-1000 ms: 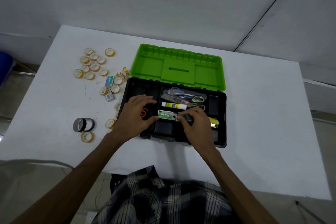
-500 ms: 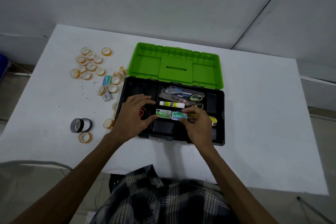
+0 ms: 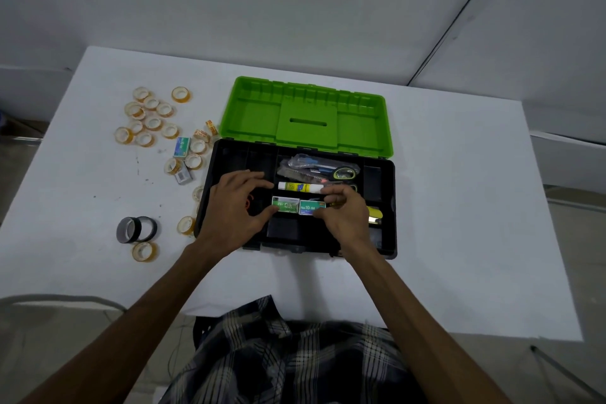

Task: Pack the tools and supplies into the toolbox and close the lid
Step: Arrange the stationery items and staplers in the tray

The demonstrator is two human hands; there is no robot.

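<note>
The black toolbox (image 3: 204,207) lies open on the white table, its green lid (image 3: 305,115) folded back. Inside lie bagged scissors (image 3: 344,173), a glue stick (image 3: 298,187) and two green staple boxes side by side. My right hand (image 3: 344,216) pinches the right staple box (image 3: 310,208) between thumb and forefinger. My left hand (image 3: 234,207) hovers over the tray's left part, fingers relaxed, thumb tip touching the left staple box (image 3: 286,205). A red thing (image 3: 250,203) is mostly hidden under it. A yellow tool (image 3: 374,215) shows behind my right hand.
Several small clear tape rolls (image 3: 151,111) are scattered on the table left of the toolbox, with two more staple boxes (image 3: 181,146) among them. Two dark tape rolls (image 3: 136,229) and a clear roll (image 3: 143,251) lie at the front left. Bare table stretches right of the box.
My right hand has drawn back a little, so the second staple box now shows fully beside the first. My left hand has hardly moved.
</note>
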